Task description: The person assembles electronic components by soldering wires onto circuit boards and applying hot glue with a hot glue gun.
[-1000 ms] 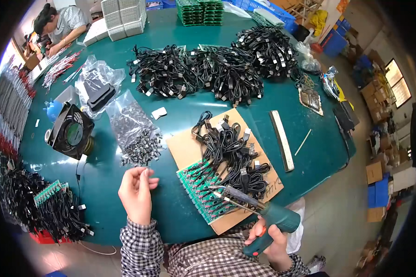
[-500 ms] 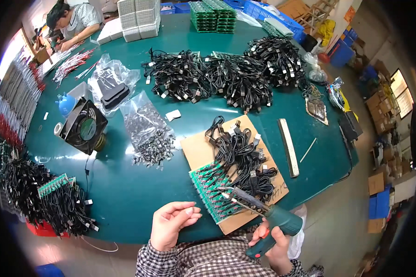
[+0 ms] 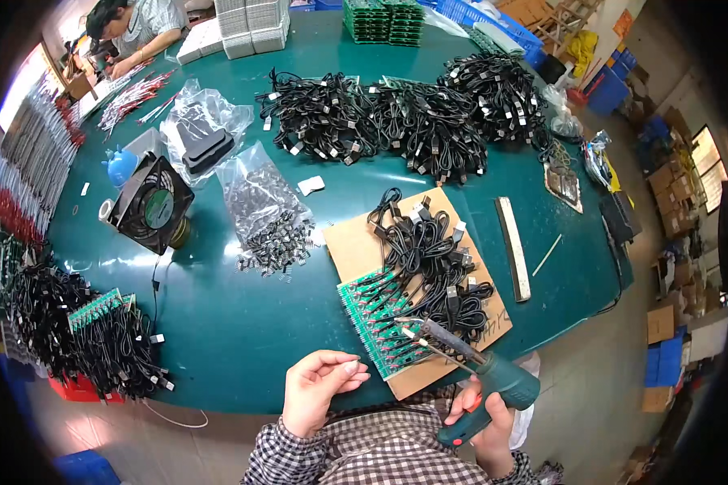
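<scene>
My right hand (image 3: pixel 487 416) is wrapped round the dark green grip of a soldering gun (image 3: pixel 505 384). Its metal tip reaches left over the green circuit boards (image 3: pixel 372 315), which lie joined in a strip on a piece of cardboard (image 3: pixel 348 242). Black USB cables (image 3: pixel 429 259) run from the boards and lie bundled on the cardboard. Whether the tip touches a board I cannot tell. Just left of the strip's near end, my left hand (image 3: pixel 319 390) has its fingers curled and thumb pressed to the fingertips; anything between them is too small to make out.
A small fan (image 3: pixel 150 204) stands at left, beside a plastic bag (image 3: pixel 259 190) spilling small metal parts (image 3: pixel 275 246). More cable bundles (image 3: pixel 323 121) lie at the back and left. A pale bar (image 3: pixel 513 250) lies at right. Another person (image 3: pixel 137 32) works at the far left.
The whole view has shifted slightly. My left hand has come a little closer to the boards. The soldering gun has moved slightly to the right, still over the strip.
</scene>
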`<action>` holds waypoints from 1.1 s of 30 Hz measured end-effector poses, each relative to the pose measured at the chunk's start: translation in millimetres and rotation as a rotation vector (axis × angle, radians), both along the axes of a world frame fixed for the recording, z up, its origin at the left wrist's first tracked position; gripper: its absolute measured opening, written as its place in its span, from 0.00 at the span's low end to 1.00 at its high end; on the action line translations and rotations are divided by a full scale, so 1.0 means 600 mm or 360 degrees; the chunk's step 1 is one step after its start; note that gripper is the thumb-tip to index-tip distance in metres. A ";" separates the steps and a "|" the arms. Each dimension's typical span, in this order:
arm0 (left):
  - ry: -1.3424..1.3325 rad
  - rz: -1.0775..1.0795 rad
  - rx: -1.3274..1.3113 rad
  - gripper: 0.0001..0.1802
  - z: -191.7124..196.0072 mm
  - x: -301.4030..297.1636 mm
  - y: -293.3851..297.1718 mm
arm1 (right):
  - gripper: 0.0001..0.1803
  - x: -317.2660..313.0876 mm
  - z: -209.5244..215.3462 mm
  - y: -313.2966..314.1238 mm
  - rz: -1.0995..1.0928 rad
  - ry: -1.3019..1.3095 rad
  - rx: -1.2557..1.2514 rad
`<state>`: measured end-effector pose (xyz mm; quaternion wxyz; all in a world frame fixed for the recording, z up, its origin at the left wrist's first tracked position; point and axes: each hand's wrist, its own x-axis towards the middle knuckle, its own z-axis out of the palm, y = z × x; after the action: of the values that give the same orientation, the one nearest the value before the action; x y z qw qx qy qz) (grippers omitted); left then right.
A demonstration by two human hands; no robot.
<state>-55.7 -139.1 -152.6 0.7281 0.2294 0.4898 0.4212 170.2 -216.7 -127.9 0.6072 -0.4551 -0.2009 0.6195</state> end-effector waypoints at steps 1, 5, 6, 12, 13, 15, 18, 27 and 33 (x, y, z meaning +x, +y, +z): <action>-0.0023 0.0014 -0.0003 0.09 0.001 0.001 0.000 | 0.24 0.000 0.001 0.000 0.0006 -0.0028 -0.0005; -0.0046 0.0051 -0.0053 0.09 0.010 0.007 -0.002 | 0.24 0.000 0.005 0.001 0.0041 -0.0056 0.0001; -0.0048 0.0055 -0.0053 0.09 0.010 0.009 -0.004 | 0.24 0.001 0.003 -0.001 0.0026 -0.0057 0.0004; -0.0034 0.0034 -0.0092 0.09 0.003 0.016 -0.019 | 0.25 0.001 0.002 -0.012 0.0003 -0.0071 -0.0027; -0.0034 0.0037 -0.0096 0.09 0.003 0.016 -0.020 | 0.25 0.001 0.001 -0.014 0.0005 -0.0075 -0.0022; 0.0008 0.0036 -0.0101 0.08 0.004 0.016 -0.024 | 0.25 0.006 -0.002 -0.018 0.0010 -0.0002 -0.0009; 0.0075 -0.0022 -0.0087 0.08 -0.002 0.019 -0.021 | 0.25 0.008 -0.009 -0.017 0.0011 0.0074 0.0037; 0.0100 0.0037 -0.0011 0.06 -0.004 0.036 -0.017 | 0.30 0.017 -0.017 -0.019 0.0007 -0.0020 0.0080; 0.0129 0.0113 -0.0002 0.07 -0.007 0.055 -0.026 | 0.31 0.016 -0.015 -0.028 0.0021 -0.0020 0.0051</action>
<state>-22.6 -154.9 -157.0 0.6924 0.2284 0.5270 0.4367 179.6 -233.4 -137.2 0.6091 -0.4477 -0.2177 0.6173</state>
